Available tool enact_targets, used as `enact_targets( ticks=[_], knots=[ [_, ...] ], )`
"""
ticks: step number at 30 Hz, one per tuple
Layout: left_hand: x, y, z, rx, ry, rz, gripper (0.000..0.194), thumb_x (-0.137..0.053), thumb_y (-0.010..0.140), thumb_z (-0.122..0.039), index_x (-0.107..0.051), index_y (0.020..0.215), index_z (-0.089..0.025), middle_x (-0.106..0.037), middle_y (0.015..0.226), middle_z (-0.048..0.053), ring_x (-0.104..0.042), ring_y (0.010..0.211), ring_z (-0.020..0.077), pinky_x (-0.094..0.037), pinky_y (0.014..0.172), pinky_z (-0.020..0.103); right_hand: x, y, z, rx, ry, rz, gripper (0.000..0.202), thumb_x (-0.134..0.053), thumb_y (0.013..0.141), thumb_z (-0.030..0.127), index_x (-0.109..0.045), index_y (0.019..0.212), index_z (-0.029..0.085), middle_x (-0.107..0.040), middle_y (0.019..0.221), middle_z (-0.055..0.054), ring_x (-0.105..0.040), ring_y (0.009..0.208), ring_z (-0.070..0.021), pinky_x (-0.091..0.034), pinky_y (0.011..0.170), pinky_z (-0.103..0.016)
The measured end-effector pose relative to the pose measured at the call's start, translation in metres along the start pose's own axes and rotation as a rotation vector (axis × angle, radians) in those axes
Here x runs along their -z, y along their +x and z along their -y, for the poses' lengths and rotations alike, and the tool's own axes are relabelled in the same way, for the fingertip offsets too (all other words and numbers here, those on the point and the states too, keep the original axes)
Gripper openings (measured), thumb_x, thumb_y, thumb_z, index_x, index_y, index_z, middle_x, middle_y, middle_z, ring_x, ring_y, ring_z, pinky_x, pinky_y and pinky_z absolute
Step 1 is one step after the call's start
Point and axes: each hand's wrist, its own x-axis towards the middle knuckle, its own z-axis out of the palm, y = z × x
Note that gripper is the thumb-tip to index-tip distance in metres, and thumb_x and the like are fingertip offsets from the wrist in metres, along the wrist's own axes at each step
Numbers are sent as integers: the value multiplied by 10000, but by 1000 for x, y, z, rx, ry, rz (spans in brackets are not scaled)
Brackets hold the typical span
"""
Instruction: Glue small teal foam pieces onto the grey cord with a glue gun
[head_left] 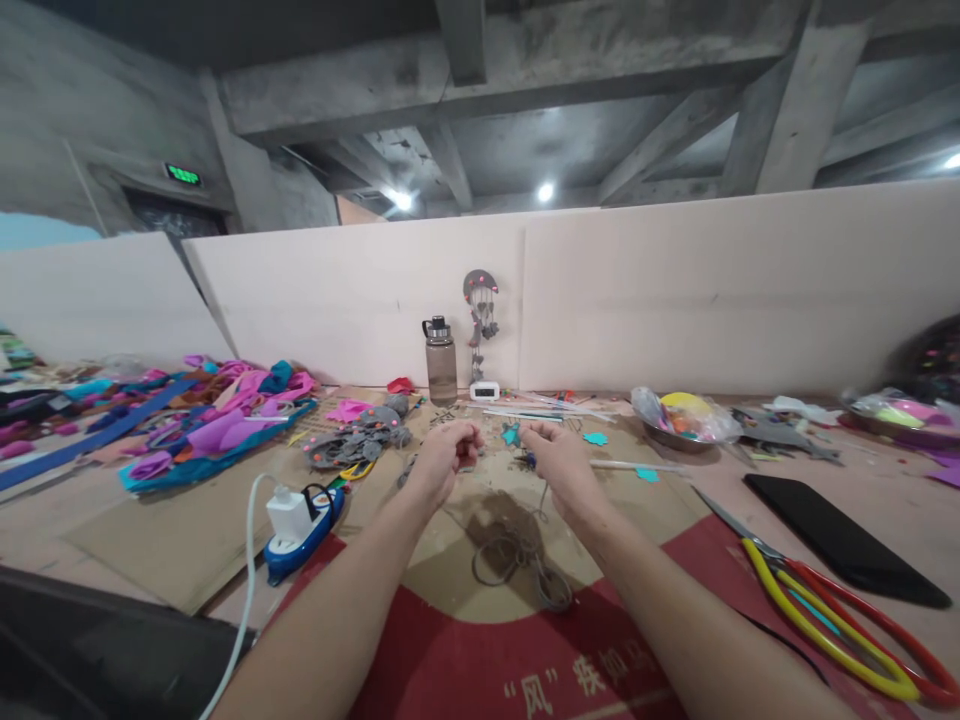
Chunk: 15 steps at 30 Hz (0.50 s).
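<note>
My left hand (448, 460) is raised over the middle of the cardboard, its fingers curled together; what they hold, if anything, is too small to tell. To its right, my right hand (556, 462) pinches a small teal felt piece (511, 434) at its fingertips. A grey cord (542, 500) hangs below the right hand toward a loose coil of cord (517, 565) on the cardboard. Two more teal pieces (596, 439) lie just right of that hand. A pile of grey felt pieces (360, 440) sits left of my left hand.
A bottle (441, 365) and a small white clock (484, 392) stand at the back. Scissors (825, 610) and a black phone (844, 535) lie at right. A blue power strip (300, 540) with a white cable is at left, before colourful felt scraps (232, 425).
</note>
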Motion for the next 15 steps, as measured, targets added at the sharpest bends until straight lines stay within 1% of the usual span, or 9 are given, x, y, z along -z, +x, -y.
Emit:
enact_targets(
  ticks=[2, 5, 10, 13, 15],
  knots=[
    [3, 3, 4, 0, 27, -32, 104, -544, 607, -238, -536, 574, -140, -533, 522, -12, -409, 405, 48, -284, 406, 173, -1, -1, 0, 7, -16, 9, 264, -590, 648, 434, -585, 680, 172, -417, 517, 65, -251, 433, -66, -189, 423, -222],
    [5, 7, 9, -18, 107, -62, 104, -493, 601, -253, -500, 563, -157, -493, 480, -23, -370, 374, 57, -245, 384, 183, -2, -3, 0, 8, -28, 25, 272, -586, 644, 440, -579, 680, 170, -419, 525, 61, -249, 443, -67, -187, 426, -220],
    [12, 13, 21, -163, 297, -74, 159, -463, 667, -289, -449, 559, -173, -438, 458, -42, -355, 368, 58, -214, 383, 183, -2, -4, -1, 8, -46, 16, 277, -581, 642, 438, -578, 676, 162, -418, 515, 58, -262, 443, -68, -191, 425, -221],
    [15, 17, 25, -149, 276, -72, 222, -491, 688, -328, -376, 559, -188, -351, 447, -76, -286, 356, 43, -189, 380, 178, 0, -3, -1, 8, -58, 5, 275, -569, 646, 430, -577, 685, 157, -405, 509, 62, -254, 445, -66, -192, 429, -221],
    [14, 19, 25, -143, 270, -62, 250, -494, 703, -342, -351, 563, -192, -331, 457, -83, -268, 361, 39, -194, 382, 177, 1, -2, -2, 7, -65, 0, 273, -562, 647, 427, -573, 682, 156, -397, 505, 64, -248, 447, -66, -195, 432, -222]
  ],
)
